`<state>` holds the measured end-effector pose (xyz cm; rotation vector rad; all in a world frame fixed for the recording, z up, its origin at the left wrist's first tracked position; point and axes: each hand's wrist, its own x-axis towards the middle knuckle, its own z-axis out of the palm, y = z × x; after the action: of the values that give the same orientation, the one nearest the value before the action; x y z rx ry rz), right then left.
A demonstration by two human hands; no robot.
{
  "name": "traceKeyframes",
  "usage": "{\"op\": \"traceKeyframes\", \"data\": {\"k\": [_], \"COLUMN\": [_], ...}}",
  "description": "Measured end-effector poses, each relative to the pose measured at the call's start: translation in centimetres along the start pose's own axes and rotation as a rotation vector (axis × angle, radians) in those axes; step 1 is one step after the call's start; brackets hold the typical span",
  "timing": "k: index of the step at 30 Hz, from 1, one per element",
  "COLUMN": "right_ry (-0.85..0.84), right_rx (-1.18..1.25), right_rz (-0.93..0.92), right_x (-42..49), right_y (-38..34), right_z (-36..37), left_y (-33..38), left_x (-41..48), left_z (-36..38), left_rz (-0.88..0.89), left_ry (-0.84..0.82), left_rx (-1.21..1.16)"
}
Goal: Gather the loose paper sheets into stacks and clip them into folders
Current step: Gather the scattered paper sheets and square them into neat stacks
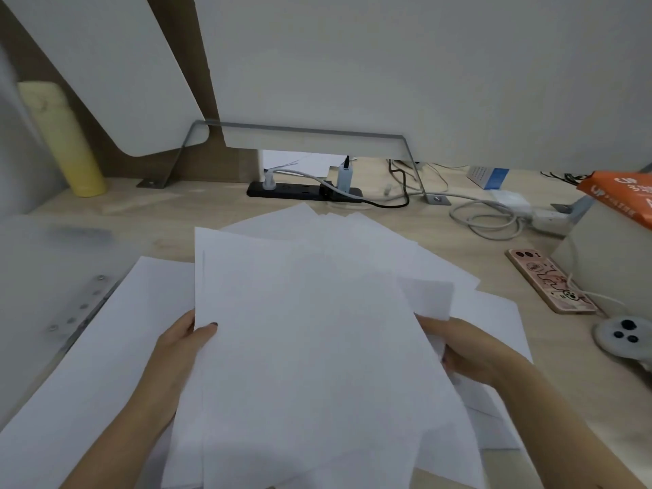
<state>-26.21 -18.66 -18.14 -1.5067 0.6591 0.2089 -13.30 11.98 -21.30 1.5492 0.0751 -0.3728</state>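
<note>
My left hand (183, 344) pinches the paper stack (310, 347) at its left edge, thumb on top; my right hand (465, 351) grips the right edge (fingers mostly hidden). Bare desk (476, 248) lies beyond, toward the power strip (303, 190).

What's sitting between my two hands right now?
A loose sheaf of paper sheets, held at its edges by the left hand and right hand; head view.

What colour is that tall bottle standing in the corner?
The bottle is pale yellow, brighter yellow near its base. The head view shows it at the far left of the desk.
</note>
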Motion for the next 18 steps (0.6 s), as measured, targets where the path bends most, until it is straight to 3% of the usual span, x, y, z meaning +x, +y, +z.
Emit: {"op": "traceKeyframes", "data": {"k": [2, 5, 10, 13, 15, 18], "right_ry": [0.017, 0.075, -0.187, -0.185, -0.208, -0.144], "right_rx": [-0.02, 0.265, 0.708, 0.73, 0.784, 0.666], "right_rz": [-0.02, -0.069, -0.058, -0.174, -0.134, -0.151], "right_x": [0.9, 1.0, -0.9, -1.5, -1.2, -0.5], "right_y": [-0.7, -0.6, 2.8, 4.7, 5.4, 4.2], "right_z": [1.9, 2.7, 2.1, 3.5, 4.5, 6.2], "left_y": [-0.1, -0.4, -0.5, -0.6, -0.8, -1.0], "left_x": [0.1, 0.2, 0.7, 0.8, 1.0, 1.0], "left_z": [-0.1, -0.3, -1.1, -1.4, -1.6, -1.9], "left_rz": [-0.014, -0.035, -0.053, -0.064, -0.069, -0.088], "left_ry": [0.004, 0.018, 0.059, 0.034, 0.022, -0.01], "left_rx": [0.012, -0.027, -0.123, -0.176, -0.214, -0.27]}}
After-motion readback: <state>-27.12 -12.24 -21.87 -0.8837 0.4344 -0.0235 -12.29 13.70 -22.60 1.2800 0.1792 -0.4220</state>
